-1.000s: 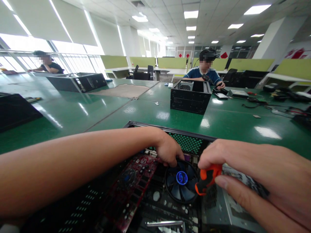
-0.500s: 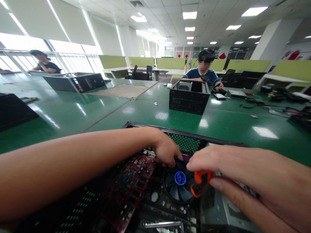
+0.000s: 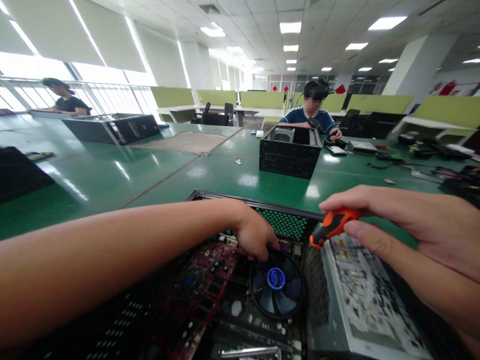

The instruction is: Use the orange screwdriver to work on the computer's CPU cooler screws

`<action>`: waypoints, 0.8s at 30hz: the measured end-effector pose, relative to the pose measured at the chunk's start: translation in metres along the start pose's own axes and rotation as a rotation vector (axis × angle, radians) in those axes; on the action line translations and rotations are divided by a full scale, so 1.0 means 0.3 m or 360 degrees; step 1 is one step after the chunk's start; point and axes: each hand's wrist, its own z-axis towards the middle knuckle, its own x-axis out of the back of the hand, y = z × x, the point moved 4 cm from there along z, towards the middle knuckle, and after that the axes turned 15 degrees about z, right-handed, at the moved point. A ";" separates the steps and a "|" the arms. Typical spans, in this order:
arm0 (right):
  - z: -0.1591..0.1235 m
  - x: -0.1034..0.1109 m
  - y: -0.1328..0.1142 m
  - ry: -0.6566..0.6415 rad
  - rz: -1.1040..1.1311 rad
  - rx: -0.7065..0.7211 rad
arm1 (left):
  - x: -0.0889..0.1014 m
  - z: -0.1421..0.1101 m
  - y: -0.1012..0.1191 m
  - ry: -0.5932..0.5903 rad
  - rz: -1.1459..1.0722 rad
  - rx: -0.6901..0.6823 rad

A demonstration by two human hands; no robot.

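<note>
A black cooling fan (image 3: 293,287) with a blue-lit hub sits inside an open computer case (image 3: 322,216). At the fan's upper left rim, my left hand (image 3: 255,232) is closed, its thumb and fingers bent down against the edge; the fingertips are partly hidden. My right hand (image 3: 390,215) grips an orange-and-black screwdriver (image 3: 333,227) by its handle, between thumb and fingers, above the metal power supply (image 3: 378,295). The screwdriver's shaft cannot be made out. Left of the fan, under my left forearm, lies a red circuit board (image 3: 210,280).
Across the green table (image 3: 180,175) stands another black computer case (image 3: 288,157), with a person (image 3: 303,112) working behind it. More case parts (image 3: 127,127) lie at the left, near a second person (image 3: 69,102). Cables (image 3: 446,172) and loose parts are at the right.
My right hand has lifted the screwdriver away from the fan, up and to the right, uncovering the power supply. My left hand stays at the fan's rim.
</note>
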 end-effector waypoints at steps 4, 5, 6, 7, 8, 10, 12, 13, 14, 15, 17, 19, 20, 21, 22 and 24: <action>0.061 -0.018 0.010 -0.0114 0.0025 0.0169 | 0.013 -0.002 0.008 0.0016 0.0079 0.0028; 0.071 -0.019 0.015 -0.0150 0.0015 0.0183 | 0.016 -0.003 0.011 0.0024 0.0089 0.0025; 0.077 -0.017 0.020 -0.0173 0.0005 0.0185 | 0.018 -0.005 0.014 0.0029 0.0093 0.0018; 0.080 -0.012 0.024 -0.0173 0.0000 0.0180 | 0.018 -0.006 0.017 0.0026 0.0091 0.0011; 0.080 -0.007 0.025 -0.0156 0.0003 0.0170 | 0.019 -0.007 0.019 0.0017 0.0088 0.0006; 0.076 0.001 0.023 -0.0153 0.0017 0.0160 | 0.018 -0.009 0.023 -0.0009 0.0085 0.0000; 0.069 0.004 0.018 -0.0152 0.0042 0.0145 | 0.017 -0.012 0.026 -0.0021 0.0089 -0.0007; 0.067 0.005 0.015 -0.0159 0.0059 0.0138 | 0.017 -0.014 0.028 -0.0017 0.0094 -0.0012; 0.066 0.005 0.013 -0.0162 0.0075 0.0125 | 0.018 -0.017 0.029 -0.0006 0.0100 -0.0012; 0.066 0.004 0.010 -0.0165 0.0090 0.0110 | 0.017 -0.019 0.030 0.0002 0.0100 -0.0009; 0.068 0.002 0.004 -0.0178 0.0123 0.0087 | 0.015 -0.026 0.032 0.0007 0.0089 -0.0005; 0.071 -0.001 -0.004 -0.0191 0.0149 0.0072 | 0.013 -0.032 0.034 -0.0004 0.0083 -0.0007; 0.072 -0.002 -0.007 -0.0187 0.0156 0.0066 | 0.012 -0.035 0.036 -0.0008 0.0085 -0.0010; 0.072 -0.003 -0.010 -0.0190 0.0163 0.0059 | 0.012 -0.036 0.038 -0.0011 0.0087 -0.0011; 0.073 -0.003 -0.012 -0.0196 0.0168 0.0049 | 0.013 -0.037 0.039 -0.0009 0.0088 -0.0007; 0.071 -0.003 -0.013 -0.0210 0.0173 0.0033 | 0.016 -0.038 0.041 -0.0008 0.0088 0.0010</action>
